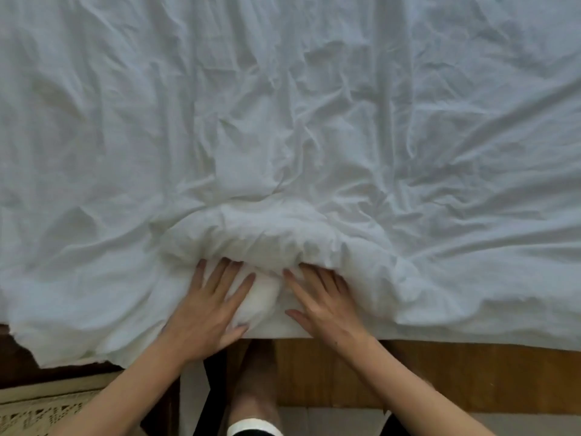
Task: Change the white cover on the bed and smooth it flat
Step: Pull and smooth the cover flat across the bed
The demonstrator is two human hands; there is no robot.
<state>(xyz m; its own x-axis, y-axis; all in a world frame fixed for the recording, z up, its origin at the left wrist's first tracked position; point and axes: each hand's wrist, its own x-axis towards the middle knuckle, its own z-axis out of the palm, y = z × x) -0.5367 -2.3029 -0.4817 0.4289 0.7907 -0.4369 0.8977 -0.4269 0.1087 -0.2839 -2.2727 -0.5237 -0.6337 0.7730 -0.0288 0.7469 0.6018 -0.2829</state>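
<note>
White cover (283, 105) spread over the bed, fills nearly the whole view, heavily wrinkled, creases fanning out from the near middle. No containers in view. Near edge of the cover runs left to right along the wooden bed frame (440, 372); at the left the edge hangs ragged over the frame, at the right it lies straight. A raised bunched fold (251, 237) humps up at the near centre, its long axis left to right, parallel to the near edge.

Left hand (210, 309) lies palm down on the cover just below the fold, fingers straight and spread, fingertips reaching under the fold's lip, thumb out to the right; not gripping, just pressing flat. Right hand (323, 303) same pose just beside it, palm down, fingers straight and spread, tips tucked at the fold's edge, thumb pointing left. A small puffed bit of cloth sits between the two hands. Both forearms bare, coming up from the bottom corners, angled inward.

Below the frame: lace-patterned cloth (41, 413) at bottom left, a foot (256, 404) on the floor at bottom centre.
</note>
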